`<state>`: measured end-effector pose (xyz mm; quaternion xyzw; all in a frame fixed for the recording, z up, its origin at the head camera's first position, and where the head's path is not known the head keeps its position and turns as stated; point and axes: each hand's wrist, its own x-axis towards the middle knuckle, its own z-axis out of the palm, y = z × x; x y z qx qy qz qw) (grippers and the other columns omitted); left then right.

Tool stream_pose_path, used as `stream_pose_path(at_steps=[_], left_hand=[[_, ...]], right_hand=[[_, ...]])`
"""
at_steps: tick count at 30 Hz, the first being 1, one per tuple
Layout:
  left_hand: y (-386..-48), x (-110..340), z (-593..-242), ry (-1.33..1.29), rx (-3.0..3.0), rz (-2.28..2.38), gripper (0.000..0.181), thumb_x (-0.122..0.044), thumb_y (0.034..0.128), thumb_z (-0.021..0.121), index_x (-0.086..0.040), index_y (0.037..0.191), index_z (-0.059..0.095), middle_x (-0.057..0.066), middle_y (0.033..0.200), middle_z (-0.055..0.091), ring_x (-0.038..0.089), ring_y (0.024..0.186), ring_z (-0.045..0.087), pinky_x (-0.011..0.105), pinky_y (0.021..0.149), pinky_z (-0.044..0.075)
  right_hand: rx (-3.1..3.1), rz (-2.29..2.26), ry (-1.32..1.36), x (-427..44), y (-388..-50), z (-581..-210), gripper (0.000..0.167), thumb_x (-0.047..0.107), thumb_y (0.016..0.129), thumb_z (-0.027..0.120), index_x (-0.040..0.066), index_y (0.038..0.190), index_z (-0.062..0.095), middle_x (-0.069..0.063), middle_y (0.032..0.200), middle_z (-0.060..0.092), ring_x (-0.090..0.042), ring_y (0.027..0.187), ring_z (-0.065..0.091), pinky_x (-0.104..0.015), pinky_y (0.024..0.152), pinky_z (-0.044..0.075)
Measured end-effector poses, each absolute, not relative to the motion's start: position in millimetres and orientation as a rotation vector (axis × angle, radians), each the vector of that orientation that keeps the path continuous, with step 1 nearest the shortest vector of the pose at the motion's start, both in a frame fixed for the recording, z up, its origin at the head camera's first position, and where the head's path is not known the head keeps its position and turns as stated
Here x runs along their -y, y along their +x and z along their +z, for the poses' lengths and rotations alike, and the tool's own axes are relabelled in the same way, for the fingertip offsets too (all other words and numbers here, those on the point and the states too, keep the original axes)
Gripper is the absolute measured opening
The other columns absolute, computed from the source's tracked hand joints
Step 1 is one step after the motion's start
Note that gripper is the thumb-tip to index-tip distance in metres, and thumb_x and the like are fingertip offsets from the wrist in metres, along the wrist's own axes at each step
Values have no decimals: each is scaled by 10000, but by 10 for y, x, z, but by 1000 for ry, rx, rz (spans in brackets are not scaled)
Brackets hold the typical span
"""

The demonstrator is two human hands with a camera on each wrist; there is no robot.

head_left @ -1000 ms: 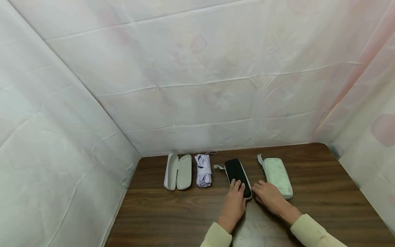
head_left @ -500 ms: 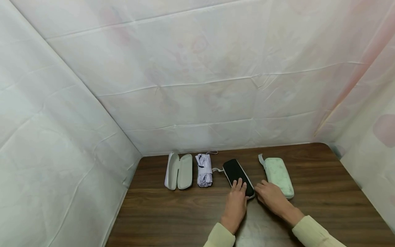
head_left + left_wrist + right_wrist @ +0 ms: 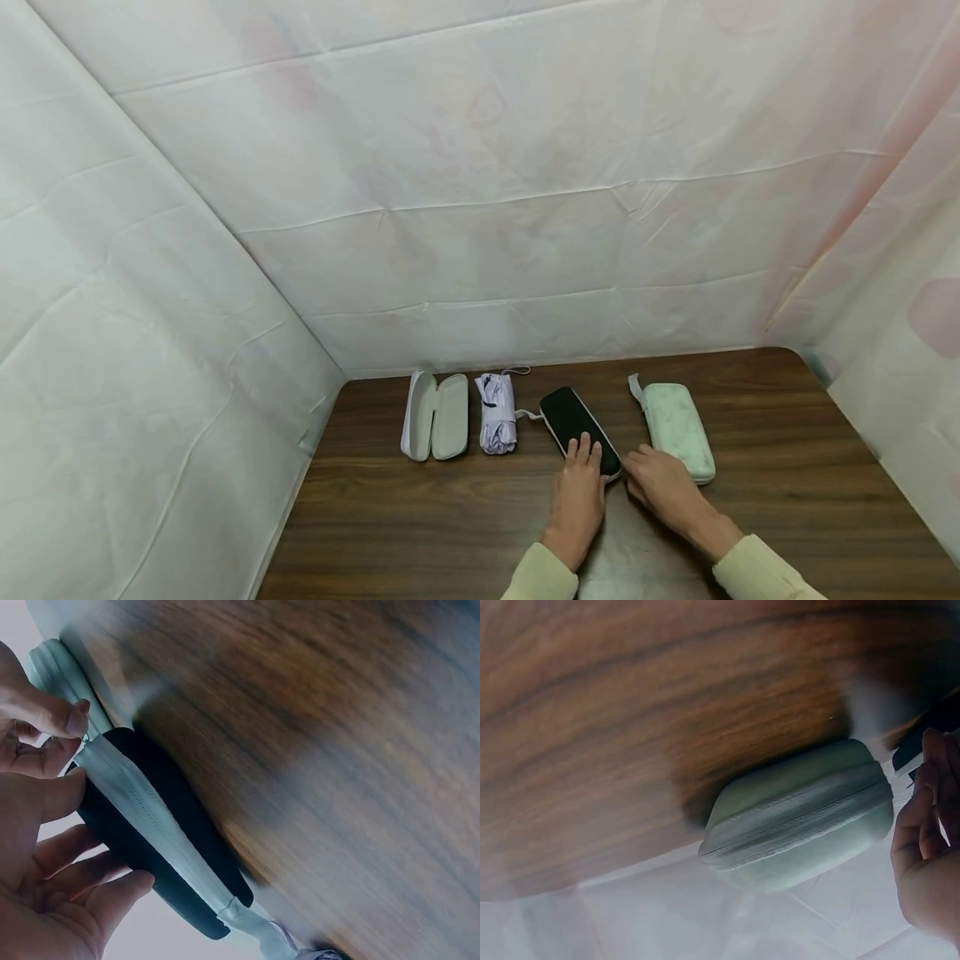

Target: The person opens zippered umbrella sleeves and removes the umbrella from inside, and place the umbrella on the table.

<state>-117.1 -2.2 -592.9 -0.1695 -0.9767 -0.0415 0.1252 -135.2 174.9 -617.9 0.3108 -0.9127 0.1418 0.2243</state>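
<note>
A black zip case (image 3: 572, 417) lies slantwise on the wooden table, its light zip band (image 3: 142, 806) running along the side. The left hand (image 3: 579, 492) rests on the case's near part, fingers spread over its top and thumb at the near end. With thumb and forefinger, the right hand (image 3: 666, 490) pinches the zip's small pull at the near right corner, seen in the left wrist view. A pale green case (image 3: 677, 429) lies closed just right of it; in the right wrist view this green case (image 3: 802, 817) stands beside the hand, untouched.
Left of the black case lie a folded lilac umbrella (image 3: 497, 417) and an open case (image 3: 451, 417) with a grey lining. The black case's strap (image 3: 528, 414) reaches the umbrella. White sheets (image 3: 465, 208) hang behind and beside the table (image 3: 390, 517).
The black case has turned a little, its near end shifting right and its strap end left toward the umbrella. Both hands have moved slightly right with it.
</note>
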Motion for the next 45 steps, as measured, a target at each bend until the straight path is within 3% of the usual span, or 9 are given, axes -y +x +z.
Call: stream_pose_path(at_steps=[10,21,31,38,45], left_hand=[[-1144,7,-5938,-466,2833,-131,490,-338,965,782,-145,1407,696,72,1497,625,228,1358,620,273,944,584],[-1152,-30,-5953,-457,2862,-142,490,-333,989,755,-144,1434,674,74,1520,604,230,1378,604,284,972,575],[-1143,-73,-5959,-427,2864,-79,500,-360,996,741,-162,1448,662,51,1527,599,215,1383,598,276,889,603],[-1233,167,-5910,-666,2814,-32,530,-417,976,759,-204,1451,664,38,1554,575,232,1422,557,307,1082,513],[-1423,387,-5826,-955,2858,-78,639,-402,950,796,-226,1527,589,-10,1656,453,231,1525,433,325,1175,431]], right_hand=[[2473,429,820,-1682,-1281,-6212,238,-5,709,849,139,740,662,71,685,570,-124,633,476,-281,530,424],[2503,420,774,-1609,-1199,-6244,248,-3,727,867,127,740,656,30,696,574,-152,647,518,-293,527,456],[2537,343,748,-1582,-1172,-6218,247,33,698,916,111,761,690,16,713,623,-175,684,553,-327,576,488],[2474,231,811,-1668,-1216,-6177,263,45,645,941,113,784,729,0,762,687,-192,709,556,-369,667,458],[2479,191,832,-1740,-1271,-6141,279,45,646,938,106,784,703,-12,762,678,-215,745,577,-418,754,480]])
